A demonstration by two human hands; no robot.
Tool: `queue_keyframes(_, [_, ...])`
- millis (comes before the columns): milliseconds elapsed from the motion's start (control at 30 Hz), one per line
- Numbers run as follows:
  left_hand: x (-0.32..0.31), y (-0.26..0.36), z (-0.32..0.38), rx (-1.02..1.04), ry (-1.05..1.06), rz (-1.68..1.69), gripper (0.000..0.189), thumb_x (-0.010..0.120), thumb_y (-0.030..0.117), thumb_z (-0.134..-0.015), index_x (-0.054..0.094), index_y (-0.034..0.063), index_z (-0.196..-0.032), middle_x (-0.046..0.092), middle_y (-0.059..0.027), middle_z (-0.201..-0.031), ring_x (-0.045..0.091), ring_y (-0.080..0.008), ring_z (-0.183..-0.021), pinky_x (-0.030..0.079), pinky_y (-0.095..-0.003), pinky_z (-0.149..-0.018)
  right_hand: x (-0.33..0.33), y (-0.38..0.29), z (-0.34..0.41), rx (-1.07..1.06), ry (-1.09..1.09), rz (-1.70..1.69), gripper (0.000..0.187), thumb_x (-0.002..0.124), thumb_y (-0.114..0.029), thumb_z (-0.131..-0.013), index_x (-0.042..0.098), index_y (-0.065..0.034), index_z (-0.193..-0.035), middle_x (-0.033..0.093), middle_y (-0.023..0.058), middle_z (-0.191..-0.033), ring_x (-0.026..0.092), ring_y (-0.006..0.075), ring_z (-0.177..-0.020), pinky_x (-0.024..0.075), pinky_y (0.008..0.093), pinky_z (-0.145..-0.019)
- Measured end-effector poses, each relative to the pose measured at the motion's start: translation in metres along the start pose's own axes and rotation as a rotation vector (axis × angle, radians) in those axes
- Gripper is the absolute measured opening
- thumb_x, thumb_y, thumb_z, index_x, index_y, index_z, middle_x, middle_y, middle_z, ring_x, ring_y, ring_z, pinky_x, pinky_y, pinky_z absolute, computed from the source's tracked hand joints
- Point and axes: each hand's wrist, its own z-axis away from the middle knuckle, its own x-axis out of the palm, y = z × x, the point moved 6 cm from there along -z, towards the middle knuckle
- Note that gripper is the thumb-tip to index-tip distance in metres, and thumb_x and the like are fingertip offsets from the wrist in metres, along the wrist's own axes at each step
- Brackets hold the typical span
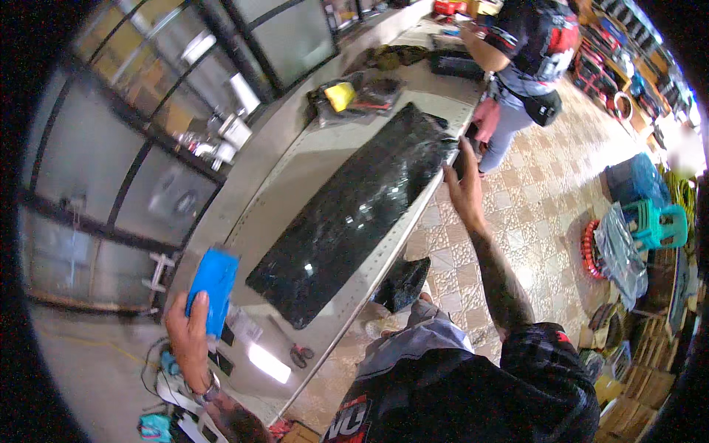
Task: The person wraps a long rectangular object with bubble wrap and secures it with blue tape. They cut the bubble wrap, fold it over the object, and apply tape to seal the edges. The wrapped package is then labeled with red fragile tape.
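A flat blue piece point(213, 285) is gripped between the thumb and fingers of my left hand point(191, 332), beyond the near left part of the bench. Along the bench lies a long, shiny black sheet point(349, 216), its surface creased and reflective. My right hand point(465, 183) is at the bench's right edge by the sheet's far corner, fingers around a dark object whose kind I cannot tell. Scissors with dark and red handles point(301, 355) rest near the sheet's near end. Small dark flat pieces point(221, 362) lie below my left hand.
A person point(526, 72) stands at the bench's far right end. Plastic-wrapped items with a yellow piece point(340, 96) lie on the far part of the bench point(310, 160). Glass panels point(133, 166) line the left. Teal plastic chairs point(659, 224) stand on the right.
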Motion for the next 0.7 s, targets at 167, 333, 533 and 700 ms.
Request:
queue_keyframes(167, [0.153, 0.213, -0.068, 0.395, -0.300, 0.313, 0.036, 0.064, 0.032, -0.100, 0.067, -0.0029, -0.091, 0.062, -0.0026, -0.073, 0.049, -0.0087, -0.070, 0.043, -0.0315, -0.061, 0.003, 0.120, -0.020, 0.345, -0.180, -0.646, 0.094, 0.071, -0.019, -0.096, 0.005, -0.0119, -0.163, 0.031, 0.0243, -0.159, 0.035, 0.0319, -0.146, 0.0333, 0.0417, -0.117])
queue_keyframes(333, [0.304, 0.349, -0.110, 0.564, -0.470, 0.168, 0.053, 0.061, 0.047, -0.097, 0.066, -0.0052, -0.087, 0.062, -0.0192, -0.069, 0.061, -0.0239, -0.064, 0.047, -0.0394, -0.059, 0.021, 0.132, -0.029, 0.284, -0.264, -0.681, 0.102, 0.076, -0.018, -0.092, 0.003, -0.0135, -0.163, 0.041, 0.0262, -0.153, 0.038, 0.0339, -0.143, 0.0321, 0.0455, -0.118])
queue_keyframes(533, [0.364, 0.357, -0.106, 0.482, -0.494, -0.071, 0.057, 0.057, 0.050, -0.096, 0.067, -0.0057, -0.086, 0.065, -0.0325, -0.082, 0.065, -0.0506, -0.083, 0.050, -0.0521, -0.067, 0.027, 0.146, -0.030, 0.323, -0.267, -0.873, 0.093, 0.080, -0.021, -0.088, 0.021, -0.0062, -0.158, 0.053, 0.0162, -0.143, 0.051, 0.0283, -0.130, 0.0389, 0.0414, -0.112])
queue_keyframes(700, [0.358, 0.333, -0.104, 0.438, -0.494, -0.105, 0.057, 0.055, 0.050, -0.098, 0.066, -0.0057, -0.087, 0.065, -0.0332, -0.084, 0.064, -0.0515, -0.084, 0.050, -0.0541, -0.069, 0.030, 0.153, -0.033, 0.287, -0.348, -0.626, 0.060, 0.076, -0.034, -0.090, 0.055, 0.0016, -0.134, 0.061, 0.0174, -0.134, 0.053, 0.0262, -0.129, 0.0410, 0.0375, -0.110])
